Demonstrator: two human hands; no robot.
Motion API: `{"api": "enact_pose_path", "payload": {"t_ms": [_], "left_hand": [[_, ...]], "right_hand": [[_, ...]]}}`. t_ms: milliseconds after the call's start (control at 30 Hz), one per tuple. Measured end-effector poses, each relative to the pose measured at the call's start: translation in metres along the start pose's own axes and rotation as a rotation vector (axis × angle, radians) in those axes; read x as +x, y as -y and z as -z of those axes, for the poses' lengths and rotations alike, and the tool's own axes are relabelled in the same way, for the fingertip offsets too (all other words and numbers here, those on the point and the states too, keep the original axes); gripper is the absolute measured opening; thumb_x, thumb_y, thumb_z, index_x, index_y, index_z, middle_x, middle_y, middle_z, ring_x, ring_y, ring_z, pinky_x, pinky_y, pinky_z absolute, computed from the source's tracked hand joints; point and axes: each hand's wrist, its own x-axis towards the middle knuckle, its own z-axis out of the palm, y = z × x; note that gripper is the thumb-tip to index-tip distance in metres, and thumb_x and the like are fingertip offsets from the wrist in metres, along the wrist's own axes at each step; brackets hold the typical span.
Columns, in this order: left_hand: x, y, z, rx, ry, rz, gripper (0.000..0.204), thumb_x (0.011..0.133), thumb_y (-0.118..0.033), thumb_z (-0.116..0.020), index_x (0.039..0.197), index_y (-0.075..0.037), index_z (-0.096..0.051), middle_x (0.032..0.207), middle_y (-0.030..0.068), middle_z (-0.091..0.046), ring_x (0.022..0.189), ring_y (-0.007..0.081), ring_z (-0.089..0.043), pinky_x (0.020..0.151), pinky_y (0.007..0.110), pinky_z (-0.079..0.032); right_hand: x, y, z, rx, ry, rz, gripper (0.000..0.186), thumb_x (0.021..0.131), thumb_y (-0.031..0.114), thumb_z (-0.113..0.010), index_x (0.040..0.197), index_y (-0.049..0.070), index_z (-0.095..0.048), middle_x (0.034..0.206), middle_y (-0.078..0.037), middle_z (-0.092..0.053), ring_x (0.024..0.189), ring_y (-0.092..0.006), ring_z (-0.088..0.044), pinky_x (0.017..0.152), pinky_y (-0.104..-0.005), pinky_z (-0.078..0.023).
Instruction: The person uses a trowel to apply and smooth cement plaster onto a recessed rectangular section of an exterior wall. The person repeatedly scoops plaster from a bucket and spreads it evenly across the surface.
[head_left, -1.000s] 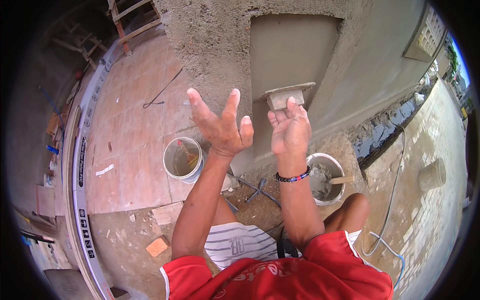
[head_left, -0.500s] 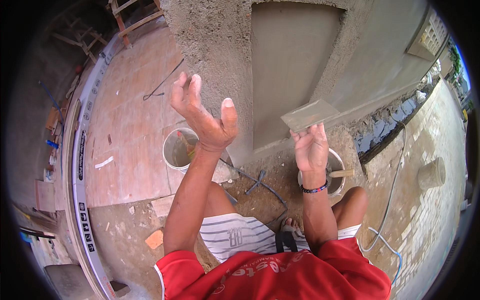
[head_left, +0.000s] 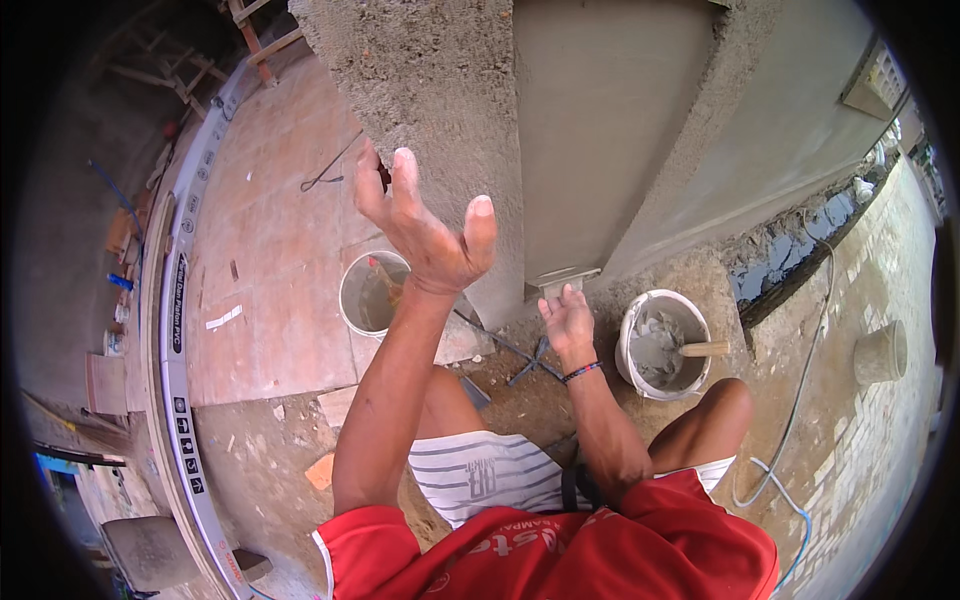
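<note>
My left hand (head_left: 425,230) is raised in front of the rough rendered column (head_left: 420,80), fingers spread and curved, holding nothing. My right hand (head_left: 567,322) grips a flat plastering float (head_left: 565,277) at the bottom of the smooth grey recessed panel (head_left: 600,120), palm upward under it. Beside that hand on the right stands a white bucket of wet grey mix (head_left: 658,360) with a wooden handle sticking out. Behind my left forearm is a white bucket (head_left: 362,300) with a brush in cloudy liquid.
Pinkish tiled floor (head_left: 265,340) lies left, along a long white rail (head_left: 188,440), with wooden scaffolding (head_left: 255,40) behind. A grey container (head_left: 880,350), hose (head_left: 790,420) and trench (head_left: 785,255) are at right. An orange brick piece (head_left: 322,470) lies near my left forearm.
My right hand has lowered the float down the panel to its bottom edge, after swinging right and tilting it. My left hand has shifted and curled its fingers slightly, staying empty.
</note>
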Motion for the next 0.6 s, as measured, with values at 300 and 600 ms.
{"api": "enact_pose_path", "payload": {"t_ms": [300,600], "left_hand": [[0.001,-0.001,-0.001,-0.037,0.004,0.005,0.073,0.085,-0.031,-0.053,0.139,0.008,-0.024,0.139,0.0329,-0.019,0.128,0.0431,-0.025,0.106,0.055,-0.021],[0.004,-0.004,-0.002,-0.063,-0.030,0.016,0.067,0.085,-0.029,-0.053,0.139,0.005,-0.030,0.136,0.0339,-0.025,0.126,0.0436,-0.030,0.104,0.053,-0.025]], "right_hand": [[-0.058,0.042,-0.118,0.023,0.027,0.169,0.016,0.095,0.017,-0.055,0.110,0.013,-0.051,0.103,0.000,-0.058,0.096,-0.0197,-0.056,0.084,-0.0392,-0.042],[-0.116,0.085,-0.226,-0.036,0.103,0.415,0.026,0.094,0.017,-0.056,0.117,0.007,-0.050,0.112,-0.007,-0.058,0.104,-0.0232,-0.056,0.087,-0.0406,-0.042]]}}
